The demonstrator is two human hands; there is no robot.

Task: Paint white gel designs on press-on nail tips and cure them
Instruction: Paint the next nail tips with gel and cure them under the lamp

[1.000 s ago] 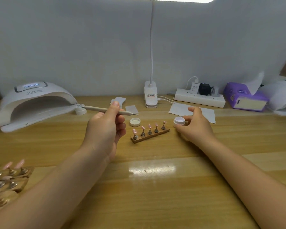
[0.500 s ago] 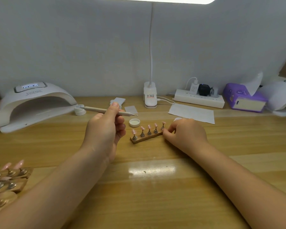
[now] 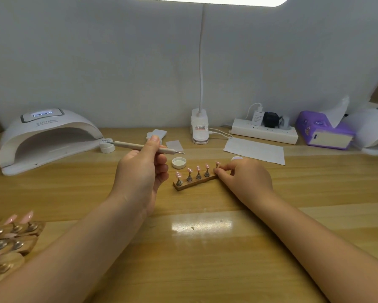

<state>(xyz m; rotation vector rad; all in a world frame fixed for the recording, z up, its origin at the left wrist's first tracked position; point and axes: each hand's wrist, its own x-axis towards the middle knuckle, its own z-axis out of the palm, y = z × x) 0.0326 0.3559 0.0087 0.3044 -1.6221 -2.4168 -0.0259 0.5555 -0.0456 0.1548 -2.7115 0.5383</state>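
Left hand [image 3: 140, 171] is holding the pen [image 3: 144, 147] level above the bench [image 3: 205, 259] — fingers curling round its shaft, metal tip pointing toward the right hand. Right hand [image 3: 245, 178] is pinching the near end of the stand [image 3: 194, 182], fingers [image 3: 222, 171] closing narrowly on it. Five pink tips [image 3: 198, 168] are standing on the stand between both hands. A white lid [image 3: 179, 162] is lying just beyond the left fingers — a jar [image 3: 236, 158] is sitting just behind the right fingers.

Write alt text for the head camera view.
A person's left hand holds a dotting pen while the right hand pinches the end of a small wooden stand of pink nail tips on a wooden desk, a curing lamp at left.
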